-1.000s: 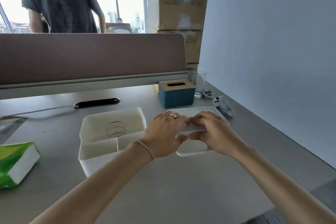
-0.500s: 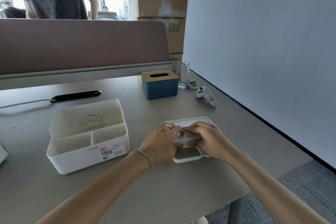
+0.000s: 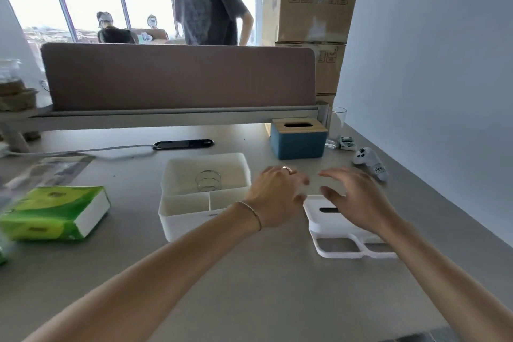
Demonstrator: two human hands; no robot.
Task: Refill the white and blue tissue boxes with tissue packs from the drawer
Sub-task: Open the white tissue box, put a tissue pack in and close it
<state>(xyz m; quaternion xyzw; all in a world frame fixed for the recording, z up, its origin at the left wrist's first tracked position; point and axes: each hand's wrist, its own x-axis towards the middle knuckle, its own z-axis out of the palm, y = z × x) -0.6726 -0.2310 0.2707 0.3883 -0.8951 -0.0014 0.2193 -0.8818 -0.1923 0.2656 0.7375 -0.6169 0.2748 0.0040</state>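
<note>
The white tissue box [image 3: 177, 219] stands open on the grey desk, a wire spring showing inside. Its white lid [image 3: 341, 241] lies flat on the desk to the right, slot facing up. My left hand [image 3: 277, 194] hovers between box and lid with fingers spread, holding nothing. Above the lid's far end floats my right hand [image 3: 358, 200], fingers apart and empty. The blue tissue box [image 3: 298, 144] with a wooden slotted top sits behind them. A green tissue pack [image 3: 55, 212] lies at the left of the desk.
A brown partition [image 3: 177, 78] closes off the desk's far side, and a person stands behind it. A glass [image 3: 336, 126] and a white controller [image 3: 369, 162] sit near the right wall. A black power strip [image 3: 183, 144] lies behind the white box. Cardboard boxes [image 3: 316, 8] are stacked at the back right.
Both hands have let go of the white lid and lifted off it with fingers spread. The lid now rests on the desk to the right of the box. The view tilted up and left.
</note>
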